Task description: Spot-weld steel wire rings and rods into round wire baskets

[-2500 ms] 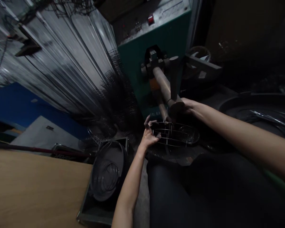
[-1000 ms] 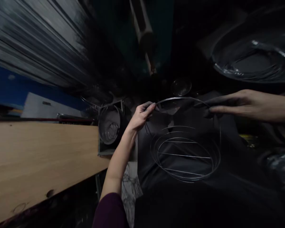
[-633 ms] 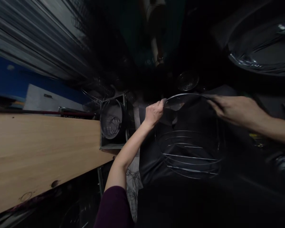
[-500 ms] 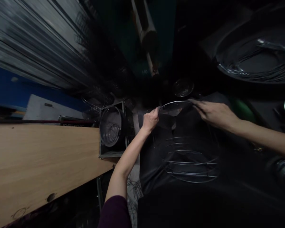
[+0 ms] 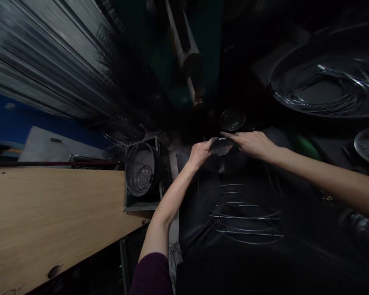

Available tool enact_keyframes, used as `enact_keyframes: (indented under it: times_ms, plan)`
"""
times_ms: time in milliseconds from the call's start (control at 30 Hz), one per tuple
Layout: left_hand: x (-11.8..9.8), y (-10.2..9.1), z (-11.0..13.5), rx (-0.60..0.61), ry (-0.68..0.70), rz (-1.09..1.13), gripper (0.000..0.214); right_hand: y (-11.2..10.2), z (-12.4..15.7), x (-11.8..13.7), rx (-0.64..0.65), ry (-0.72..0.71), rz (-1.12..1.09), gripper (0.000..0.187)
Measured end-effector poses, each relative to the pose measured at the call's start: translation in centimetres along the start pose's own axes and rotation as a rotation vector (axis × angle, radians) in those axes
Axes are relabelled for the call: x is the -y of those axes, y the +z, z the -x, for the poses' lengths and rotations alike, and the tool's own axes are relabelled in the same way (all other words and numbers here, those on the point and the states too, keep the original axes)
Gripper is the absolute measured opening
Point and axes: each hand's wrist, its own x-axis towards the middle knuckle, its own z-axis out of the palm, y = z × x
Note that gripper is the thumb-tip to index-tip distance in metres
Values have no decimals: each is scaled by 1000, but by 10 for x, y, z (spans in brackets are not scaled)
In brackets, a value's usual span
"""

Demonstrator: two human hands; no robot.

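My left hand (image 5: 199,153) grips one side of a thin steel wire hoop (image 5: 222,143), and my right hand (image 5: 249,144) presses on the other side. The two hands stand close together, with the short visible arc of wire between them. Below them, a wire basket frame (image 5: 245,217) of several curved and straight rods lies against my dark lap cloth (image 5: 230,196). The lower part of the hoop is hard to make out in the shadow.
A black crate (image 5: 143,205) holding wire coils stands left of my left arm, next to a wooden tabletop (image 5: 55,213). A large round tray of wire (image 5: 322,88) sits upper right. A small round dish (image 5: 232,119) lies ahead, below a green machine (image 5: 190,49).
My hands have moved closer together, and the visible arc of the hoop between them has shortened. The view has tilted slightly, bringing more of the upper right tray into sight.
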Motion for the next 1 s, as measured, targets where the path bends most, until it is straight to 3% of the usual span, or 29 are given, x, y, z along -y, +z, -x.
enact_keyframes:
  times_ms: [167, 400, 500, 733, 1000]
  plan:
    - [-3, -3, 6, 126, -38, -364, 49, 1, -8, -2, 33, -104, 134, 61]
    - [5, -11, 1, 108, -62, -166, 36, 5, -11, 0, 68, -35, 107, 63]
    - [8, -34, -5, 38, -58, -110, 36, -18, -22, -1, 56, -47, 89, 63]
    - [11, -104, -15, -120, -33, -195, 34, -99, -42, -1, -14, -78, 43, 51]
    - [26, -127, -41, -185, 6, -143, 33, -110, -73, -6, -48, -30, 52, 45]
